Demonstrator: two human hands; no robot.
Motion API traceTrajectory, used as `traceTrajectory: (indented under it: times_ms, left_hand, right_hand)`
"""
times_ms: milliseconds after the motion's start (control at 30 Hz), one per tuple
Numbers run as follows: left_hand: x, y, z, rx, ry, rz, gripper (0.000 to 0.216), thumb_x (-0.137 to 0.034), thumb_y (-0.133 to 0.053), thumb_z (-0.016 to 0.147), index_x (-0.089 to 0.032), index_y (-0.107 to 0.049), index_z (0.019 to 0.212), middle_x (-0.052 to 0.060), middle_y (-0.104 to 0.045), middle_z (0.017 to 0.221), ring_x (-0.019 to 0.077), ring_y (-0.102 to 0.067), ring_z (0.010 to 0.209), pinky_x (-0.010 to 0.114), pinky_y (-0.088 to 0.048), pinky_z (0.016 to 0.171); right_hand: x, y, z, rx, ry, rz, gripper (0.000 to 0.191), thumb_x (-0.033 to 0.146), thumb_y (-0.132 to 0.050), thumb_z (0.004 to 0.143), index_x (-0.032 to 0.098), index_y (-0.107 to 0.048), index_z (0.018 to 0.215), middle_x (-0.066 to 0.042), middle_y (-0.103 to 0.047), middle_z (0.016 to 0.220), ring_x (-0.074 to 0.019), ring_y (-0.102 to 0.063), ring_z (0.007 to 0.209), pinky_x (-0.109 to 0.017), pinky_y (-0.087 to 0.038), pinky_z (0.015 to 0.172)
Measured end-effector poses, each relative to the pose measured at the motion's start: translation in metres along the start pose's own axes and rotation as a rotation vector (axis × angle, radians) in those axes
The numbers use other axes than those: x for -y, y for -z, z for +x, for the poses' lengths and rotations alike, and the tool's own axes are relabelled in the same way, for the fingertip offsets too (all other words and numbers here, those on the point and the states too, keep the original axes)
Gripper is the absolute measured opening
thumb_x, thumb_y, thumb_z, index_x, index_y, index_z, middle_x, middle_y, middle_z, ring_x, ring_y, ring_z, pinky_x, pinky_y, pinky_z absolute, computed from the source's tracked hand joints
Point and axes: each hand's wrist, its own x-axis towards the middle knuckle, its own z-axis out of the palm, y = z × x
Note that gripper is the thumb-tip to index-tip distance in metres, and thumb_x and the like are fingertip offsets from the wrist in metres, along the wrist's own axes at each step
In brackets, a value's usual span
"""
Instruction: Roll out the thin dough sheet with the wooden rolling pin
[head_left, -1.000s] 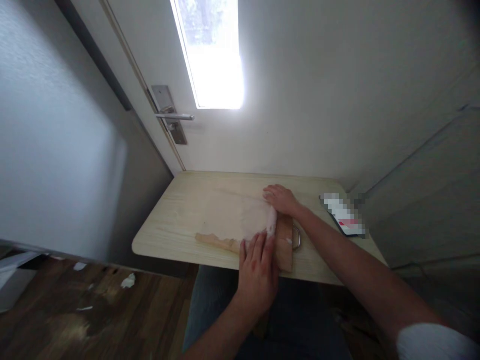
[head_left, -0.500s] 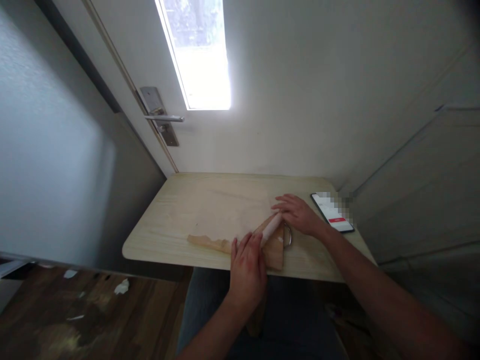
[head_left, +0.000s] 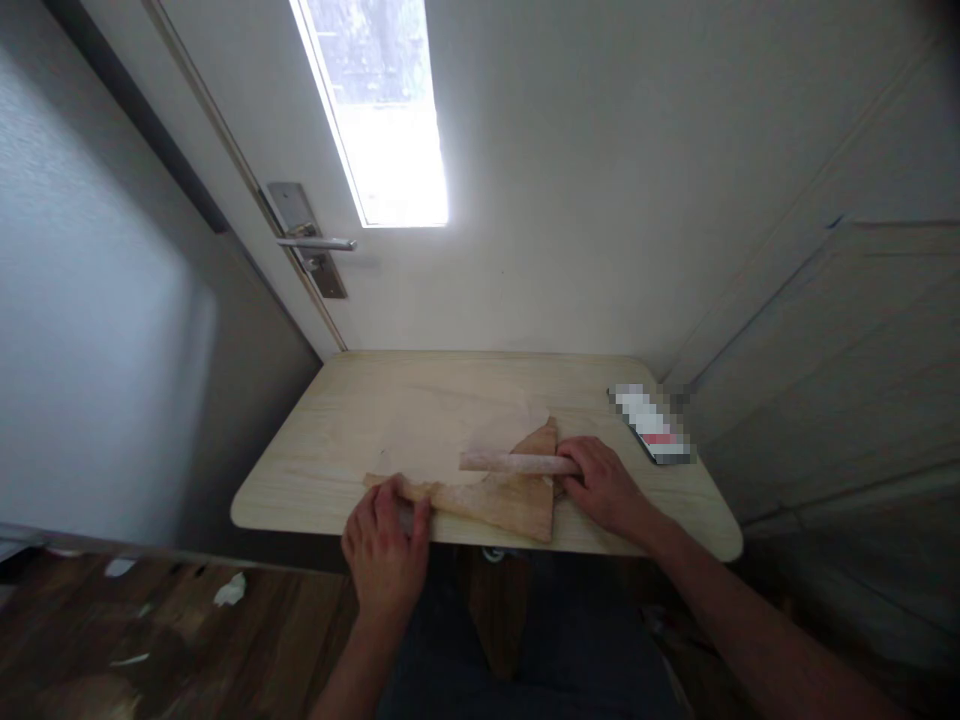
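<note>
My right hand [head_left: 604, 485] is closed around the right end of a pale, speckled rod like a small rolling pin [head_left: 499, 462], which lies crosswise over a tan, board-like piece [head_left: 517, 505]. That piece has a straight right edge and a ragged upper border beside a thin, pale sheet [head_left: 442, 415], whose outline is hard to make out. At the tan piece's left end is my left hand [head_left: 386, 540], fingers bent over its narrow strip and thumb apart. Its fingertips touch there, with no firm grip visible.
A light wooden table [head_left: 292, 470] with rounded corners stands against a white door [head_left: 555, 250]. On its right side lies a phone [head_left: 651, 425]. A metal door handle [head_left: 319, 243] is at the back left. White scraps [head_left: 230, 590] lie on the brown floor.
My left hand has left the rod and moved left to the tan piece's end. The rod has turned from diagonal to nearly level, now in my right hand alone, which has moved nearer me.
</note>
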Motion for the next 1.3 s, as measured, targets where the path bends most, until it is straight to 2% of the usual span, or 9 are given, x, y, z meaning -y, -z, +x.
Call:
traceTrajectory:
  times_ms: [133,333,500,633,767,933,1033,1133,1300]
  left_hand:
    - [0.012,-0.001,0.017,0.014,-0.046,-0.076,0.04,-0.04,-0.049,0.093,-0.017,-0.053,0.125,0.016,-0.056,0.127,0.0305,-0.052,0.12,0.047,-0.042,0.103]
    - [0.019,-0.013,0.05,0.035,-0.079,-0.217,0.036,-0.033,-0.047,0.091,-0.014,-0.054,0.121,0.016,-0.056,0.123,0.0278,-0.052,0.122,0.045,-0.042,0.108]
    - [0.025,-0.026,0.084,0.125,-0.13,-0.268,0.036,-0.029,-0.043,0.091,-0.014,-0.055,0.121,0.015,-0.057,0.128,0.0259,-0.051,0.126,0.045,-0.04,0.112]
    - [0.034,-0.038,0.113,0.191,-0.183,-0.312,0.036,-0.027,-0.04,0.091,-0.014,-0.056,0.12,0.014,-0.058,0.129,0.0246,-0.05,0.127,0.045,-0.037,0.113]
    - [0.044,-0.042,0.131,0.207,-0.245,-0.323,0.038,-0.026,-0.04,0.091,-0.015,-0.055,0.125,0.013,-0.058,0.13,0.025,-0.051,0.126,0.044,-0.039,0.111]
    - [0.035,-0.03,0.121,0.105,-0.292,-0.22,0.042,-0.032,-0.053,0.086,-0.02,-0.057,0.127,0.012,-0.058,0.13,0.0295,-0.05,0.125,0.049,-0.036,0.111]
    - [0.02,-0.023,0.108,0.229,-0.449,-0.227,0.044,-0.042,-0.06,0.084,-0.026,-0.059,0.125,0.009,-0.057,0.135,0.0293,-0.047,0.128,0.05,-0.034,0.11]
    - [0.005,-0.021,0.1,0.351,-0.56,-0.225,0.038,-0.047,-0.059,0.087,-0.031,-0.063,0.121,0.005,-0.06,0.134,0.0283,-0.047,0.129,0.054,-0.029,0.112]
    - [-0.008,-0.022,0.102,0.315,-0.604,-0.193,0.025,-0.038,-0.053,0.093,-0.029,-0.07,0.109,0.006,-0.069,0.118,0.0259,-0.057,0.116,0.053,-0.031,0.108]
  right_hand:
    - [0.023,-0.016,-0.018,-0.085,-0.05,-0.002,0.018,0.018,-0.055,0.08,0.021,-0.057,0.098,-0.009,-0.063,0.1,-0.0261,-0.055,0.097,-0.042,-0.044,0.089]
    - [0.061,-0.02,-0.04,-0.096,-0.079,0.001,0.019,0.018,-0.059,0.074,0.024,-0.055,0.091,-0.009,-0.061,0.096,-0.0285,-0.053,0.097,-0.047,-0.043,0.092]
    - [0.1,-0.028,-0.059,-0.097,-0.118,0.036,0.015,0.026,-0.063,0.08,0.027,-0.056,0.094,-0.008,-0.06,0.094,-0.031,-0.053,0.095,-0.051,-0.044,0.089]
    - [0.126,-0.032,-0.06,-0.061,-0.141,0.08,0.01,0.03,-0.064,0.085,0.028,-0.058,0.092,-0.007,-0.06,0.092,-0.0294,-0.053,0.092,-0.049,-0.043,0.086]
    - [0.139,-0.033,-0.055,-0.05,-0.16,0.098,0.009,0.029,-0.065,0.086,0.026,-0.058,0.091,-0.006,-0.061,0.092,-0.0273,-0.053,0.091,-0.044,-0.041,0.083]
    - [0.122,-0.034,-0.05,-0.019,-0.149,0.099,0.012,0.031,-0.062,0.088,0.022,-0.056,0.092,-0.004,-0.06,0.09,-0.0243,-0.053,0.09,-0.039,-0.04,0.081]
    - [0.093,-0.032,-0.034,-0.036,-0.226,0.032,0.014,0.033,-0.059,0.09,0.02,-0.055,0.089,-0.005,-0.06,0.087,-0.0233,-0.054,0.086,-0.035,-0.039,0.077]
    - [0.059,-0.026,-0.007,-0.054,-0.333,-0.104,0.019,0.036,-0.054,0.093,0.019,-0.055,0.085,-0.007,-0.061,0.085,-0.0239,-0.055,0.087,-0.034,-0.04,0.078]
    - [0.026,-0.016,0.041,-0.015,-0.505,-0.286,0.024,0.039,-0.054,0.092,0.016,-0.061,0.092,-0.013,-0.064,0.105,-0.0278,-0.055,0.105,-0.034,-0.04,0.083]
